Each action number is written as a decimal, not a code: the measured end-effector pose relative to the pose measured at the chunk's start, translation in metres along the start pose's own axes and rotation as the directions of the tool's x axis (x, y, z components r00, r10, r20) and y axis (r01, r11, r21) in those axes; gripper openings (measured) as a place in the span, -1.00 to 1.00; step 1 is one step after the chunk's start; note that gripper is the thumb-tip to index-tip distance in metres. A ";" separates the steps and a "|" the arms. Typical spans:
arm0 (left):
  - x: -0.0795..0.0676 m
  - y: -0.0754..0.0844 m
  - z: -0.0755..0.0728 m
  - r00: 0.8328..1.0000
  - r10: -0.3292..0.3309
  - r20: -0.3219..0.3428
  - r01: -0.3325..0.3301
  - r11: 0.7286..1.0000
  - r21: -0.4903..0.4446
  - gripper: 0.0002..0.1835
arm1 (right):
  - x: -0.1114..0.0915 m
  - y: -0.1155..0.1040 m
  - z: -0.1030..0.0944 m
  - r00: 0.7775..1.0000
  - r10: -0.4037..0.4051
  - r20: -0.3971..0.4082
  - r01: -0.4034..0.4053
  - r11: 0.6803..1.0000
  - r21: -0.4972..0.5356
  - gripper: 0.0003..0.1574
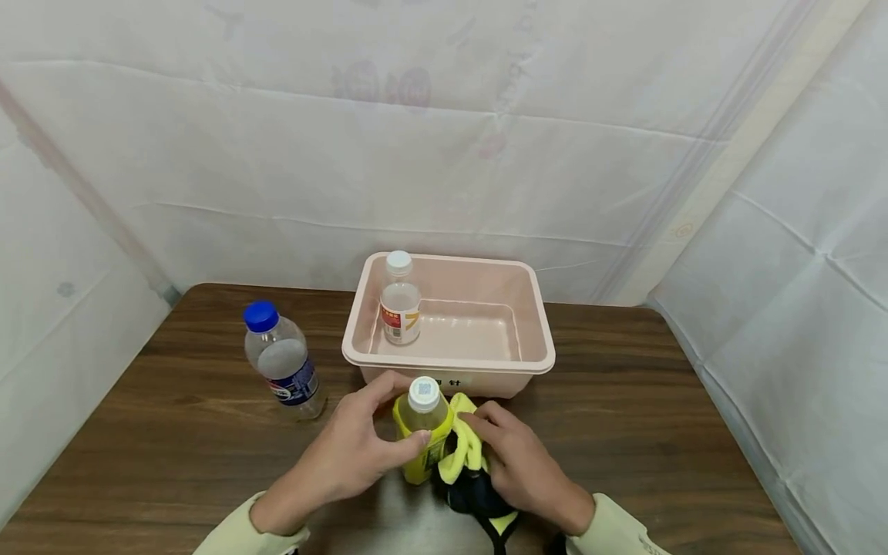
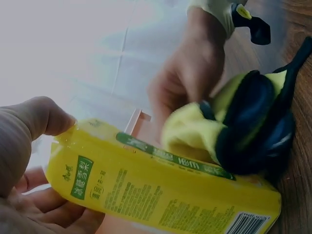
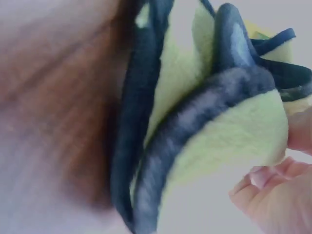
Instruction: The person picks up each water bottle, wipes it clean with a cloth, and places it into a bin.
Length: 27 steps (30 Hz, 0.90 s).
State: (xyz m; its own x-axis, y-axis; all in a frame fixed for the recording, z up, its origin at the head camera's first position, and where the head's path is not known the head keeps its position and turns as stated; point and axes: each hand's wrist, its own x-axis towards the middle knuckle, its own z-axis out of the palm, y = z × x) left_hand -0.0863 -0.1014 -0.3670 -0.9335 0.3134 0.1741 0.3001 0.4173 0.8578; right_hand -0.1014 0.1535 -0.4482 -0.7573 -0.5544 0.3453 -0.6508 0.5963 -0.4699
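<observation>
A drink bottle [image 1: 425, 439] with a yellow label and white cap stands at the table's front middle. My left hand [image 1: 350, 443] grips it from the left, the thumb at the near side. Against the bottle's right side lies a bunched yellow cloth [image 1: 463, 439] with dark edging and a dark strap. My right hand [image 1: 520, 459] holds the cloth from the right, its fingertips partly hidden by the folds. In the left wrist view, the label [image 2: 161, 180] faces the camera. Cloth folds [image 3: 229, 131] fill much of the right wrist view.
Behind the hands stands a pink plastic bin [image 1: 479, 366]. Inside its left end is a clear bottle [image 1: 400, 308] with a white cap. To the left, a clear bottle [image 1: 284, 362] with a blue cap stands on the brown wooden table [image 1: 173, 416]. White sheeting [image 1: 444, 169] hangs behind.
</observation>
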 end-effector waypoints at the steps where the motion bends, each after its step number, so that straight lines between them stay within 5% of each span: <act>1: 0.000 -0.001 -0.001 1.000 0.019 0.006 -0.019 1.000 -0.005 -0.56 | 0.000 -0.001 -0.003 0.999 -0.022 -0.043 0.023 1.000 0.010 -0.41; 6: 0.002 -0.007 -0.002 0.995 0.098 0.007 -0.098 0.995 -0.005 -0.55 | 0.004 -0.009 -0.017 0.972 -0.124 -0.200 0.126 0.992 -0.003 -0.28; 11: 0.005 -0.010 -0.005 0.992 0.124 0.037 -0.123 0.992 -0.015 -0.54 | 0.014 -0.023 -0.030 0.945 -0.202 -0.258 0.208 0.978 -0.002 -0.20; 21: 0.005 -0.013 -0.006 0.991 0.124 0.053 -0.124 0.992 0.005 -0.52 | 0.029 -0.043 -0.043 0.966 -0.202 -0.159 0.175 0.970 -0.171 -0.05; 27: 0.005 -0.013 -0.004 0.993 0.116 0.036 -0.116 0.993 0.003 -0.52 | 0.031 -0.046 -0.041 0.981 -0.167 -0.097 0.125 0.933 -0.338 -0.07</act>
State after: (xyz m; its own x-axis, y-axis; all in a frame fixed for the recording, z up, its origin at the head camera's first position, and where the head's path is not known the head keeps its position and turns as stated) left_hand -0.0952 -0.1090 -0.3751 -0.8849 0.3900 0.2546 0.4067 0.3805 0.8305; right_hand -0.0969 0.1325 -0.3827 -0.6397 -0.5874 0.4957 -0.7205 0.6829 -0.1206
